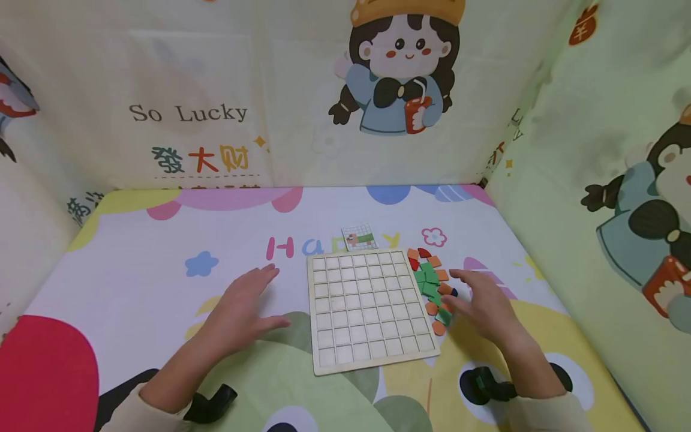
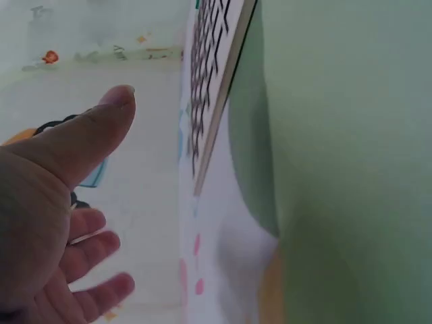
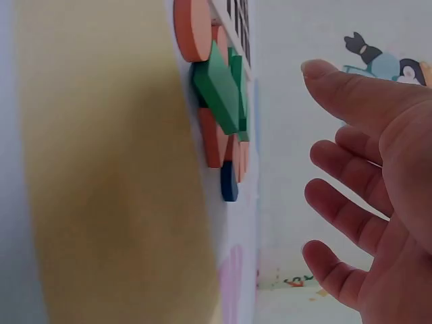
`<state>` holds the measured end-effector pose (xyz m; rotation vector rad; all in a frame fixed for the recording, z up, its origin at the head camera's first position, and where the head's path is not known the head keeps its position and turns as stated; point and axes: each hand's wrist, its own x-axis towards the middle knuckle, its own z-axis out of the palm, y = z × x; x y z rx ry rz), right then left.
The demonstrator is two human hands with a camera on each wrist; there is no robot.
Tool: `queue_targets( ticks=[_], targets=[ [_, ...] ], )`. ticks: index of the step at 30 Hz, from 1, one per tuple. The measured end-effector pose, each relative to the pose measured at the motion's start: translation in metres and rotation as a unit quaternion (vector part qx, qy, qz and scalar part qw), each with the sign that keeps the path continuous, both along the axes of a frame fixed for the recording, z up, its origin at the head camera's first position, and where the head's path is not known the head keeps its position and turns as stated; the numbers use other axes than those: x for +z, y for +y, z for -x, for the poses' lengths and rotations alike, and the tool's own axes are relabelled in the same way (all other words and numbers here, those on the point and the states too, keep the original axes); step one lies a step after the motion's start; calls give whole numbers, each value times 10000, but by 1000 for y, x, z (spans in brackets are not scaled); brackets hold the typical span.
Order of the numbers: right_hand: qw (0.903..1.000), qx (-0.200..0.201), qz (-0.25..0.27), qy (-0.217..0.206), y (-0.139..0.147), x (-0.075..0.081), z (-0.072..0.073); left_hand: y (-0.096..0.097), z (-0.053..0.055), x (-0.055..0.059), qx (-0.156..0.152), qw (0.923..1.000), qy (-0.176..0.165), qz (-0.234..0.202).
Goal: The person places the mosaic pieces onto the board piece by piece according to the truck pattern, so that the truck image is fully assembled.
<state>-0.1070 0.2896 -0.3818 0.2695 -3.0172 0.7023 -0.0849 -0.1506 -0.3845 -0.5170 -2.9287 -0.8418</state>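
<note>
Board (image 1: 372,309), near-square, lies sides running forward, between left hand (image 1: 242,313) and right hand (image 1: 490,307), fingers (image 3: 345,212) relaxed, empty

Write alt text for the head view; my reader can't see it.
A person's left hand and right hand hover, open, on either side of a pale gridded board. Green, orange and red pieces lie beside its right edge; a small picture card lies at its far edge.

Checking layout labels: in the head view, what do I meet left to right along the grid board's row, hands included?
Left hand → grid board → coloured pieces → right hand.
</note>
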Motion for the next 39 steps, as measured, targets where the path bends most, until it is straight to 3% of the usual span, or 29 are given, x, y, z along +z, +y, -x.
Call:
queue_targets(
  ticks=[6, 16, 26, 39],
  targets=[
    [9997, 63, 87, -220, 1, -6, 10, 11, 8, -8, -257, 9997, -16, -48],
    [9982, -12, 31, -597, -6, -15, 22, 33, 16, -23, -446, 9971, -608, -109],
    [9979, 138, -127, -614, -8, -17, 26, 41, 18, -26, -599, 9954, -746, -74],
    [9975, 149, -134, -682, -10, -17, 26, 45, 20, -29, -540, 9950, -837, 62]
  ],
)
